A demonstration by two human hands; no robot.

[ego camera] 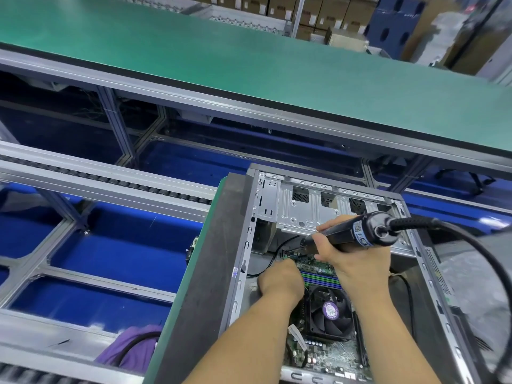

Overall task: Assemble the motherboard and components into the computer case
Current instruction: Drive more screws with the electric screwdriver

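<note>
The driver (352, 234) is gripped by the right hand (357, 253), fingers curled round it, tip angled down at the board (318, 268). The left hand (279, 278) is set beside that tip; its fingers are hidden, grip untold. The board lies in the case (277, 206) beneath both.

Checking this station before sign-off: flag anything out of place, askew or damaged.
Nothing stands out. The motherboard lies flat in the computer case, the fan sits square, and the right hand holds the electric screwdriver at the board's far edge.
</note>
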